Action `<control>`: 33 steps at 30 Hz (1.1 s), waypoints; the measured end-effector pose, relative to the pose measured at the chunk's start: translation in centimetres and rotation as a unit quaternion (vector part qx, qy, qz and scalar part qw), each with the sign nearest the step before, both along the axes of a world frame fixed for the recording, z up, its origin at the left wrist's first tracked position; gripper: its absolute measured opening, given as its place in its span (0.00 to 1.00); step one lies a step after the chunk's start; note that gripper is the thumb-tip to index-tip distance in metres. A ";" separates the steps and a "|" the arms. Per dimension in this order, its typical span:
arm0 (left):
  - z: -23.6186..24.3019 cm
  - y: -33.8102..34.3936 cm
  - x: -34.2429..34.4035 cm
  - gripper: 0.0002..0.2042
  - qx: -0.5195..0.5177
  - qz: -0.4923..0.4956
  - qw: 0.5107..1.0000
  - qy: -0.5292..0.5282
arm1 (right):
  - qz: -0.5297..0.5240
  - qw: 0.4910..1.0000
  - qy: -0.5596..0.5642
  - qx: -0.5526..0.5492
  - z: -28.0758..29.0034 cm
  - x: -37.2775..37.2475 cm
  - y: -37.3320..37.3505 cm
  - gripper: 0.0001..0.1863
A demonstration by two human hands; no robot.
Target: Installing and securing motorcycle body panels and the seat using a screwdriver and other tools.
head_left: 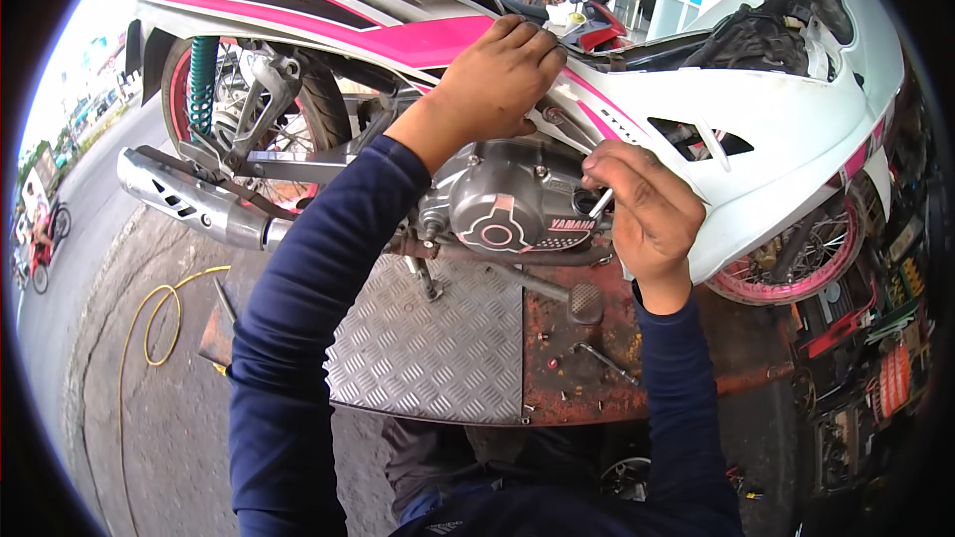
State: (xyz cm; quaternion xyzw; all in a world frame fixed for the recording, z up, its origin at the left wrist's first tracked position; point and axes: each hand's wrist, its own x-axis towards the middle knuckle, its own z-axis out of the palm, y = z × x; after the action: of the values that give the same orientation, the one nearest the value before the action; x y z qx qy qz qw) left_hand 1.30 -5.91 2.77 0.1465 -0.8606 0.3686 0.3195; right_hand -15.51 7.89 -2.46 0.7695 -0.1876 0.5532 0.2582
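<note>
We see the motorbike (577,94) first, standing broadside across the far half of the scene, rear to the left and front to the right, which puts its whole flank within our reach. Under its middle, at the near side, the rust-red work platform (741,348) carries a metal tread plate (428,338), likely there for grip and wear. Our left hand lies on the pink and white side panel (428,42), fingers bent over its upper edge, perhaps to steady it; how firmly, we cannot tell. The engine cover (497,189) sits just below, between our two hands. Our right hand (652,199) is near it, fingers curled together beside a slim pale rod (602,203); we cannot tell whether they pinch it. The footrest pedal (585,303) hangs nearer us. On the platform a slender wrench (607,363) lies by our right sleeve, presumably for easy reach, and a few small fasteners (564,396) sit near the edge, loose and easily knocked off
</note>
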 end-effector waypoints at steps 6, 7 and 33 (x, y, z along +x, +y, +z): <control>-0.2 -0.2 0.3 0.41 -0.002 0.004 1.000 0.004 | -0.027 0.990 0.140 -0.007 0.3 1.3 0.6 0.13; -0.2 -0.2 0.2 0.41 -0.003 0.002 1.000 0.006 | -0.016 0.989 0.148 -0.006 0.1 1.2 0.6 0.12; -0.1 -0.1 0.0 0.42 0.006 0.002 1.000 0.009 | 0.032 0.956 0.186 0.227 1.9 0.3 1.9 0.20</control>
State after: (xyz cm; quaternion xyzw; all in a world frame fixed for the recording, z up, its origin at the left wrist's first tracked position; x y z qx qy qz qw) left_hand 1.32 -6.02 2.63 0.1536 -0.8598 0.3625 0.3253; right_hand -15.17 9.82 -0.60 0.9025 -0.2324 0.3513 0.0895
